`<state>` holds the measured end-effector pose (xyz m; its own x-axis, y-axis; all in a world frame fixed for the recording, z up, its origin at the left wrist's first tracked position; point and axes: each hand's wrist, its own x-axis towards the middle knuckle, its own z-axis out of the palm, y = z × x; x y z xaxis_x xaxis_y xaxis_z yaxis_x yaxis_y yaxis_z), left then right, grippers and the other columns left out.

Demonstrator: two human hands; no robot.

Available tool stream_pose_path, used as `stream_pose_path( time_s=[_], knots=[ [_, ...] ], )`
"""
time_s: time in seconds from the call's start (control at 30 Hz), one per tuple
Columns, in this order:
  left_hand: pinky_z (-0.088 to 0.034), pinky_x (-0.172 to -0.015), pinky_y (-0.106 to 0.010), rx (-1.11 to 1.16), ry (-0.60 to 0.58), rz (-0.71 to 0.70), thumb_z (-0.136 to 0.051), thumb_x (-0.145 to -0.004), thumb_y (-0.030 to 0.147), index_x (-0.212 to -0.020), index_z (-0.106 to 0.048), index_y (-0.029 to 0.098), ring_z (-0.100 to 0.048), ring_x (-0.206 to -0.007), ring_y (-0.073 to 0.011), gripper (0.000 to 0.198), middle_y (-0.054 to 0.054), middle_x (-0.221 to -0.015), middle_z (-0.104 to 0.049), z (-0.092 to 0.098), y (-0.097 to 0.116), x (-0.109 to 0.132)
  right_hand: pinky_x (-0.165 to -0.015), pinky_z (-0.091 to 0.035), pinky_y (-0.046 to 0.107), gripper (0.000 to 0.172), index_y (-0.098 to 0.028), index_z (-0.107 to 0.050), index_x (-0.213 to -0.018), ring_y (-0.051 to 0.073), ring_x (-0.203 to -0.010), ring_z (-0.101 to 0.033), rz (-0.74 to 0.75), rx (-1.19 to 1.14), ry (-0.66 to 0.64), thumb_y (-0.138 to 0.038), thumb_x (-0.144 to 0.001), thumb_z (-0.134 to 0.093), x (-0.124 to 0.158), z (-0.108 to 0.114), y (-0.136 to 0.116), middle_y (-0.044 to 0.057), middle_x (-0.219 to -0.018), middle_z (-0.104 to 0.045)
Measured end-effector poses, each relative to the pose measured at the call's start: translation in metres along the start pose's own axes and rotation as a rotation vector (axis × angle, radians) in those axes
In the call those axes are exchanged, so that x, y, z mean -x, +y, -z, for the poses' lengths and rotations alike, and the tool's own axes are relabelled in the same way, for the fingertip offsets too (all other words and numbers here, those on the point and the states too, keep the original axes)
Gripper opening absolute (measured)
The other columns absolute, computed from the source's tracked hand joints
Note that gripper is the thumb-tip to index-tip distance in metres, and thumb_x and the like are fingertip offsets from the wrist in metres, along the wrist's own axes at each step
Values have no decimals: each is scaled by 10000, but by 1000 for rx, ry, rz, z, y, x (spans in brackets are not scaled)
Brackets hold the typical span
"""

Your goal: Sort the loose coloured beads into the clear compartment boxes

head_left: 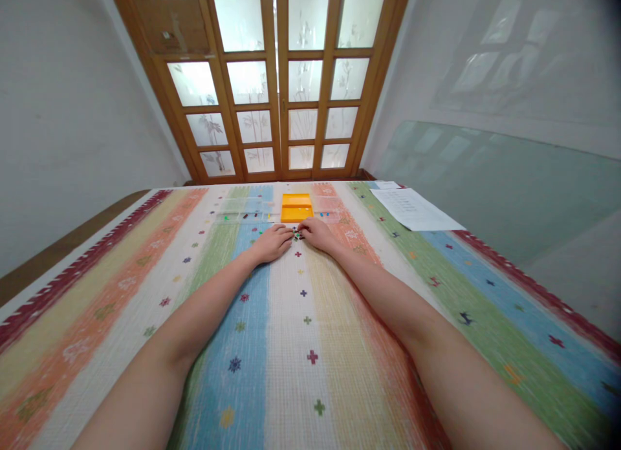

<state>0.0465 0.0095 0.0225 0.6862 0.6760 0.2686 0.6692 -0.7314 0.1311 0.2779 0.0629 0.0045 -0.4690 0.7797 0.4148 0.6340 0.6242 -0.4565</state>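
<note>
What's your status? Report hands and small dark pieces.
Left hand, right hand at dark pieces; grip unclear. Open yellow plastic box just beyond. Small blue pieces right of box, not blocking.

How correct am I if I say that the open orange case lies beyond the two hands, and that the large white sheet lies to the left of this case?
One part is wrong: the large white sheet lies to the right of the open orange case, as the head view shows. The case does lie beyond the left hand and the right hand.
</note>
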Motion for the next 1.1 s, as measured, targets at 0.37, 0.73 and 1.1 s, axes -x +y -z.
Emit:
stream_pose_path(
  time_s=[0.37, 0.73, 1.1],
  knots=[
    [-334, -1243, -457, 23, 7, 9, -388, -1075, 336, -1344, -684, 231, -530, -1359, -266, 413, -95, -1410, -659, 0, 2, 0, -890, -470, 309, 251, -186, -802, -934, 220, -966, -661, -41, 92, 6, -106, -923, -564, 0, 0, 1, 86, -995, -769],
    [-288, -1278, -477, -3, 38, 52, -380, -1084, 367, -1355, -654, 242, -462, -1451, -271, 405, -66, -1469, -633, -13, 2, -12, -889, -482, 312, 254, -190, -790, -927, 218, -953, -668, -141, 83, 124, -119, -917, -546, -1, -1, 5, 85, -1003, -783],
    [-409, -1157, -438, 57, 74, 71, -316, -1098, 319, -1173, -732, 208, -624, -1201, -248, 437, -95, -1237, -740, -6, 2, -12, -897, -490, 318, 255, -193, -790, -912, 220, -951, -670, -113, 37, 101, -103, -898, -552, -1, -1, 6, 78, -996, -783]
  ],
)
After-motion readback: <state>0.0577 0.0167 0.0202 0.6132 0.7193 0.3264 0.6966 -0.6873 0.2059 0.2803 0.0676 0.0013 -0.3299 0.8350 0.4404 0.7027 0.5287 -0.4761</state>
